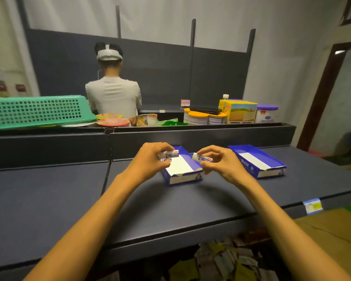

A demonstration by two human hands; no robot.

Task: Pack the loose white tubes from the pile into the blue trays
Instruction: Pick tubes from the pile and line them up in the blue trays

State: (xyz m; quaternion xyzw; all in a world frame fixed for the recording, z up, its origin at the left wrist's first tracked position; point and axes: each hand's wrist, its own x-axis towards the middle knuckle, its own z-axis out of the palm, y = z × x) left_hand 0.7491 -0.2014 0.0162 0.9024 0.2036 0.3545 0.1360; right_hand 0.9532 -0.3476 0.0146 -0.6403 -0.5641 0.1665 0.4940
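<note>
Two blue trays with white floors lie on the dark shelf. The near tray is in the middle, the second tray to its right. My left hand grips a small white tube over the near tray's left edge. My right hand pinches another white tube above the same tray's right wall. Both trays show bare white floors. No pile of tubes is in view.
A raised dark ledge runs behind the trays. Beyond it are a green basket, snack packs, cans and a yellow box. A person stands with their back to me. A label hangs on the shelf's front edge.
</note>
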